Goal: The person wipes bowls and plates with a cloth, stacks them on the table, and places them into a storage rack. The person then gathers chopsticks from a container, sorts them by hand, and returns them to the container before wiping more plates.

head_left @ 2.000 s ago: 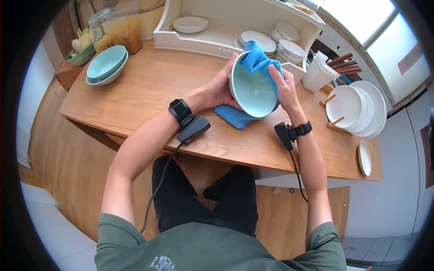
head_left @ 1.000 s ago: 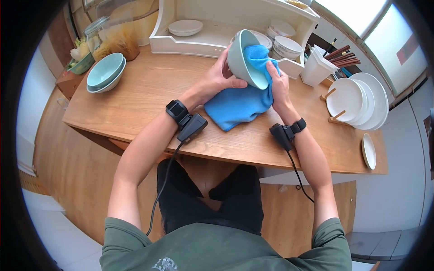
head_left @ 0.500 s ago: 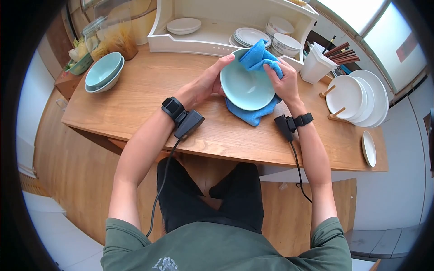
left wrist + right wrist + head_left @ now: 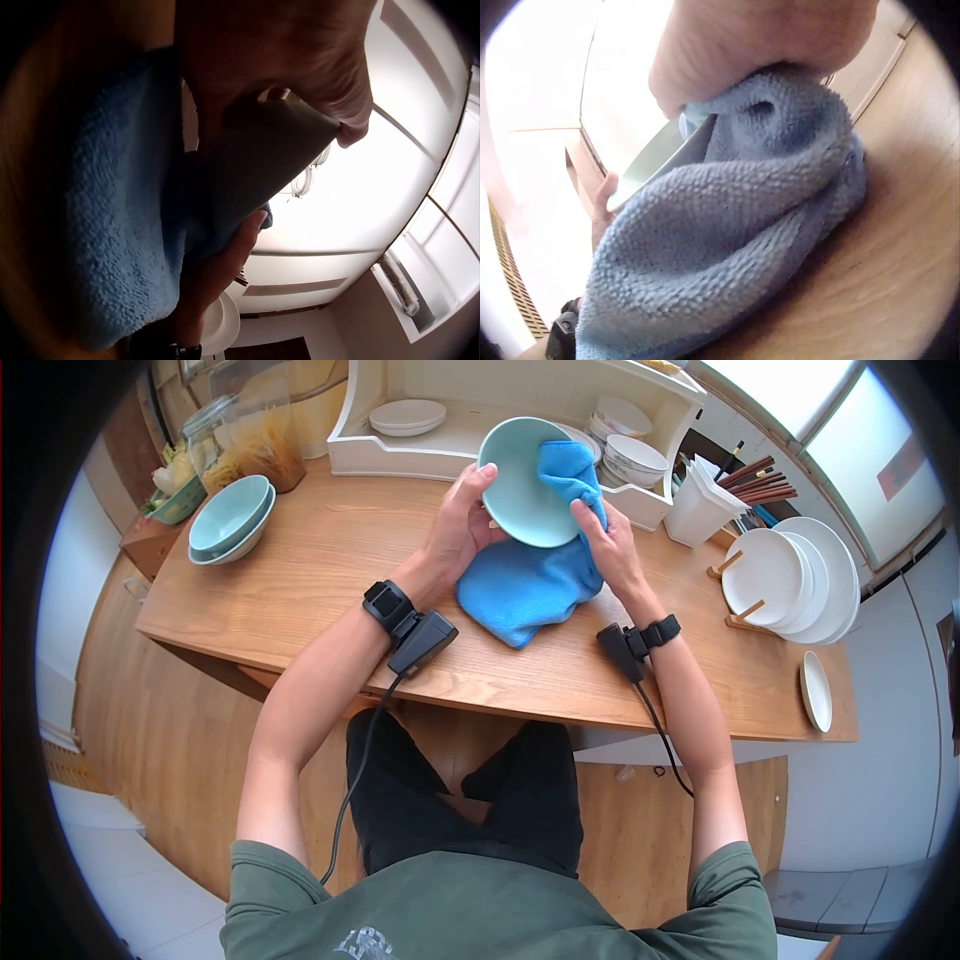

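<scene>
A pale turquoise bowl [image 4: 520, 495] is tilted above the table, its inside facing the head camera. My left hand [image 4: 458, 528] grips its left side, thumb on the rim and fingers behind the wall. On the opposite side my right hand [image 4: 612, 550] pinches a blue cloth [image 4: 530, 588] at the bowl's rim. One end of the cloth lies folded over the rim into the bowl, while the rest droops below onto the table. In the right wrist view the bunched cloth [image 4: 705, 232] hides most of the bowl. The left wrist view shows the bowl's dark outer wall [image 4: 259, 150].
Two stacked bowls [image 4: 232, 520] stand at the table's left. Behind is a white shelf [image 4: 420, 460] with plates and bowls. To the right are a white holder [image 4: 703, 505] with chopsticks, white plates [image 4: 765, 582] in a wooden rack, and a small oval dish [image 4: 815, 690] near the edge.
The bowl has tipped and turned back and forth in my hands, and now sits higher and further left. The cloth has moved along its rim, and its loose part has spread on the table.
</scene>
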`<state>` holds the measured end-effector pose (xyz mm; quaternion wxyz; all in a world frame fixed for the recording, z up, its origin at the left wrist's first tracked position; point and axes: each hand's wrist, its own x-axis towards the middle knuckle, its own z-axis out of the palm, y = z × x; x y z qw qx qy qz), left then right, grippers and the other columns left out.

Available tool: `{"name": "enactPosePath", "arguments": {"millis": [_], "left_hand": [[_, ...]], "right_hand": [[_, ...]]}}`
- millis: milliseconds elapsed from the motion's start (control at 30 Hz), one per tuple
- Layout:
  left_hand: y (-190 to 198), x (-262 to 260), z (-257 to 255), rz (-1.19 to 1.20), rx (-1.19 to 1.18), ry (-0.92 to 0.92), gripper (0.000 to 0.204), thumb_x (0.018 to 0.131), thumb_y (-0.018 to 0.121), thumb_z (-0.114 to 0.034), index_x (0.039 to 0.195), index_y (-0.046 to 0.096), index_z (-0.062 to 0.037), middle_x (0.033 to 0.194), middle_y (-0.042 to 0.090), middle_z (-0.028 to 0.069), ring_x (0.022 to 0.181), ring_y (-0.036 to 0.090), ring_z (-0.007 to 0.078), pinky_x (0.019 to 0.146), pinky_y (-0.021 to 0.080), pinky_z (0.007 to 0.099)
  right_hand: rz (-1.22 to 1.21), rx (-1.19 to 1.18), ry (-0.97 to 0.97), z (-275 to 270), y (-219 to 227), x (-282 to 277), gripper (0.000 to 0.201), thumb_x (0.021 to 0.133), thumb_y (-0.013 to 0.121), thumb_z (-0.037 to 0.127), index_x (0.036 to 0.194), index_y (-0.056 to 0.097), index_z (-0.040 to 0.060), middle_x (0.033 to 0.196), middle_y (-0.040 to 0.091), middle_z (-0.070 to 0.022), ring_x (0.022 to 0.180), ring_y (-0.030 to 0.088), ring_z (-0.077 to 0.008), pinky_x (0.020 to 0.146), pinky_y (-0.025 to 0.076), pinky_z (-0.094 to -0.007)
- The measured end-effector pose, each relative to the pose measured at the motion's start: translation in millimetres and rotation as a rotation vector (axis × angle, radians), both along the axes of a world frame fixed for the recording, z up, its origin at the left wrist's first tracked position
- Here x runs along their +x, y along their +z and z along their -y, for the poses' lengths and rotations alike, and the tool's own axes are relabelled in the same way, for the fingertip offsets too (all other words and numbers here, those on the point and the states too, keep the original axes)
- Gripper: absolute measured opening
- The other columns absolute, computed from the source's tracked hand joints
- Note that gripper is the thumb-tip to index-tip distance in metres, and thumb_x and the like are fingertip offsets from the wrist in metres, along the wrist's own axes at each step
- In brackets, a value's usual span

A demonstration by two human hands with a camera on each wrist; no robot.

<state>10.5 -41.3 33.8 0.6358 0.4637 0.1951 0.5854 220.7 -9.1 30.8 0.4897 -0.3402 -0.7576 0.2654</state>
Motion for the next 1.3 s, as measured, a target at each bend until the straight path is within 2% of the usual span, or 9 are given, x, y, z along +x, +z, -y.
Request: {"name": "enactPosePath", "arguments": {"millis": [100,233,433,633,833,933,1000,1200,1300], "left_hand": [[1,1,-1,0.097,0.058,0.018,0.050,0.090,0.053,-0.044,0.124,0.041,-0.0098,0.117,0.052,0.0086,0.109,0.054,0.0181,0.093,0.047,0.0386],[2,1,-1,0.129,0.111,0.083,0.048,0.091,0.053,-0.043,0.123,0.041,-0.0107,0.118,0.051,0.0076,0.109,0.053,0.0177,0.093,0.047,0.0382],[0,-2,-2,0.130,0.059,0.007,0.049,0.090,0.054,-0.044,0.124,0.041,-0.0109,0.120,0.051,0.0074,0.112,0.052,0.0182,0.093,0.046,0.0381],[0,0,-1,-0.024,0.021,0.000,0.063,0.092,0.045,-0.052,0.135,0.036,-0.0068,0.129,0.051,0.0112,0.119,0.051,0.0203,0.101,0.041,0.0391],[-3,4,2,-0.207,-0.012,-0.115,0.068,0.092,0.045,-0.052,0.140,0.028,-0.0067,0.131,0.049,0.0139,0.119,0.051,0.0222,0.094,0.048,0.0389],[-2,5,2,-0.152,-0.024,-0.142,0.065,0.091,0.052,-0.041,0.139,0.024,-0.0089,0.127,0.044,0.0151,0.115,0.052,0.0284,0.088,0.052,0.0425],[-2,7,3,-0.163,0.008,-0.032,0.061,0.091,0.050,-0.040,0.139,0.029,-0.0082,0.130,0.046,0.0141,0.117,0.053,0.0225,0.091,0.051,0.0398],[0,4,2,-0.075,0.055,0.067,0.054,0.090,0.057,-0.030,0.134,0.034,-0.0098,0.126,0.048,0.0121,0.115,0.053,0.0231,0.092,0.049,0.0444],[-2,2,-4,-0.010,0.008,0.172,0.051,0.088,0.059,-0.029,0.131,0.037,-0.0114,0.122,0.049,0.0109,0.111,0.053,0.0233,0.090,0.049,0.0448]], "right_hand": [[0.029,-0.059,0.070,3,-2,-1,0.034,0.093,0.056,0.035,0.103,0.061,0.0023,0.081,0.055,0.0012,0.077,0.047,-0.0085,0.070,0.041,-0.0237],[-0.034,-0.188,0.225,23,2,-17,0.033,0.091,0.059,0.031,0.104,0.061,0.0014,0.082,0.057,0.0005,0.078,0.049,-0.0083,0.070,0.041,-0.0243],[-0.029,-0.020,0.073,25,6,-18,0.019,0.087,0.060,0.018,0.097,0.065,0.0021,0.071,0.055,0.0026,0.068,0.048,-0.0061,0.061,0.041,-0.0233],[-0.038,0.164,-0.115,2,8,11,0.014,0.079,0.056,0.011,0.082,0.064,0.0003,0.062,0.053,-0.0028,0.061,0.048,-0.0080,0.056,0.041,-0.0249],[-0.016,0.260,-0.178,-8,13,32,0.014,0.078,0.056,0.011,0.080,0.063,-0.0010,0.059,0.053,-0.0059,0.057,0.049,-0.0107,0.054,0.041,-0.0267],[0.009,0.264,-0.181,-10,10,30,0.014,0.079,0.055,0.010,0.082,0.064,-0.0009,0.061,0.054,-0.0070,0.058,0.050,-0.0110,0.055,0.041,-0.0269],[0.023,0.266,-0.186,-10,9,28,0.015,0.080,0.055,0.010,0.083,0.064,-0.0008,0.062,0.055,-0.0074,0.058,0.050,-0.0110,0.055,0.042,-0.0269],[0.000,0.180,-0.156,-4,7,18,0.019,0.085,0.058,0.016,0.093,0.064,0.0000,0.067,0.057,-0.0050,0.064,0.051,-0.0094,0.060,0.043,-0.0259],[0.071,0.102,-0.031,-1,1,11,0.021,0.087,0.058,0.019,0.097,0.064,0.0005,0.069,0.055,-0.0027,0.068,0.050,-0.0084,0.062,0.043,-0.0250]]}}
